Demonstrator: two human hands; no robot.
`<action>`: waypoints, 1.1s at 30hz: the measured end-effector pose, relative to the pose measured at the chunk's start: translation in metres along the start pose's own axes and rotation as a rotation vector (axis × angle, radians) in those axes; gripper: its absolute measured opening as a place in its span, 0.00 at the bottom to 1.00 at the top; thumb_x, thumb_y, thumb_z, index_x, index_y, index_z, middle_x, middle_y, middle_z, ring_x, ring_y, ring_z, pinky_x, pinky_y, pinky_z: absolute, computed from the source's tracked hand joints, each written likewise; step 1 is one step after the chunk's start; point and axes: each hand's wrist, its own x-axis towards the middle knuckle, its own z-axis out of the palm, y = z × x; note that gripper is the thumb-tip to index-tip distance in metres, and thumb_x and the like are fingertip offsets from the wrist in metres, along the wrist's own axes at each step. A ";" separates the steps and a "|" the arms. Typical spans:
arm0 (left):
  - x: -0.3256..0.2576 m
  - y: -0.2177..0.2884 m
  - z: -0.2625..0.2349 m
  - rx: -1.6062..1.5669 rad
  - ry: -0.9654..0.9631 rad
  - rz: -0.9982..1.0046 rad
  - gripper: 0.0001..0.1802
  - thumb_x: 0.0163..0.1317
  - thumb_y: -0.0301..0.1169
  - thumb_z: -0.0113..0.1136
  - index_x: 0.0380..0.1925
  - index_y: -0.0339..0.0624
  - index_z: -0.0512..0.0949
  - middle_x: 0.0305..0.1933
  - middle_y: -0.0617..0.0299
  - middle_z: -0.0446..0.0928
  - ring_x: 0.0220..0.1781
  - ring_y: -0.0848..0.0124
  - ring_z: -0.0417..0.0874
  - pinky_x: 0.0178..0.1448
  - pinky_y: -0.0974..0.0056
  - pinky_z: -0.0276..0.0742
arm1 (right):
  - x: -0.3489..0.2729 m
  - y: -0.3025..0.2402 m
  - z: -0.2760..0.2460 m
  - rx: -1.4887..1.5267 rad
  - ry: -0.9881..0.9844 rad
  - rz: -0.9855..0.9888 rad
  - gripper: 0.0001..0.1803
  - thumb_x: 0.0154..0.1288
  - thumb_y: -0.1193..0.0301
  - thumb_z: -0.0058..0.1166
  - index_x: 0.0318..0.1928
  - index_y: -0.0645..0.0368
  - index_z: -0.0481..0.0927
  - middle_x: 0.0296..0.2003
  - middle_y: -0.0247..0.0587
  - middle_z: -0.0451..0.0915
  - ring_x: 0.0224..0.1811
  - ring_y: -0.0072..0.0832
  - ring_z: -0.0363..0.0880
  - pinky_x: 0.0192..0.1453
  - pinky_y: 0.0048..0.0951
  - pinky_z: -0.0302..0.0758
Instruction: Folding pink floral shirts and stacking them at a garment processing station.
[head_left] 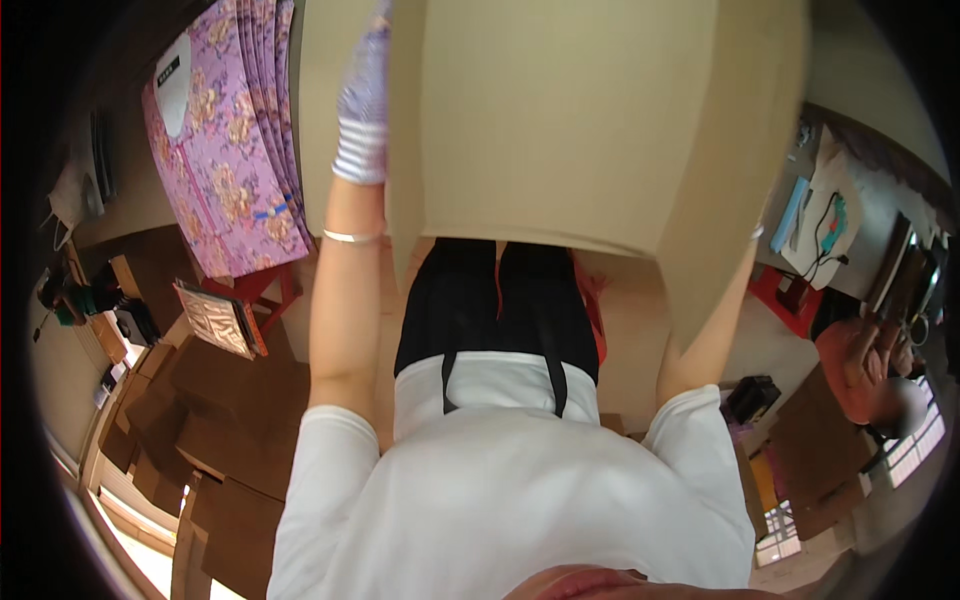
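A large tan cardboard box (570,120) with hanging flaps fills the upper middle, above my lap. My left hand (364,105), in a white and purple striped knit glove, lies along the box's left side and holds it there; its fingertips reach the upper edge and partly leave the view. A thin bracelet (350,238) circles my left wrist. On the right my forearm (715,330) goes up behind the box's right flap (715,230), which hides my right hand and its fingers.
Folded purple floral garments (225,140) lie stacked at the left on the table. Below them is a red stool (270,295) by a packaged stack (218,318). Brown cartons (230,410) stand lower left. Another person (865,360) sits at the right, near a table with a cable (828,235).
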 end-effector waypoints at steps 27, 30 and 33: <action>0.036 -0.036 0.095 1.115 0.228 0.942 0.27 0.56 0.36 0.57 0.58 0.43 0.77 0.73 0.58 0.66 0.77 0.47 0.59 0.69 0.24 0.52 | 0.094 0.107 0.188 -2.062 0.333 -0.518 0.31 0.54 0.43 0.65 0.57 0.37 0.81 0.67 0.29 0.73 0.73 0.42 0.61 0.67 0.72 0.52; 0.036 -0.044 0.094 1.208 0.192 0.947 0.26 0.56 0.35 0.57 0.56 0.43 0.78 0.73 0.60 0.66 0.76 0.52 0.61 0.68 0.22 0.52 | 0.090 0.107 0.183 -2.161 0.283 -0.480 0.30 0.53 0.43 0.65 0.56 0.36 0.82 0.67 0.28 0.73 0.73 0.40 0.62 0.66 0.73 0.51; 0.016 0.007 0.116 1.523 -0.014 0.518 0.25 0.56 0.35 0.56 0.55 0.43 0.79 0.72 0.59 0.67 0.75 0.53 0.63 0.67 0.21 0.51 | 0.088 0.105 0.178 -2.145 0.284 -0.460 0.31 0.52 0.42 0.65 0.56 0.37 0.83 0.67 0.26 0.73 0.73 0.39 0.62 0.66 0.75 0.48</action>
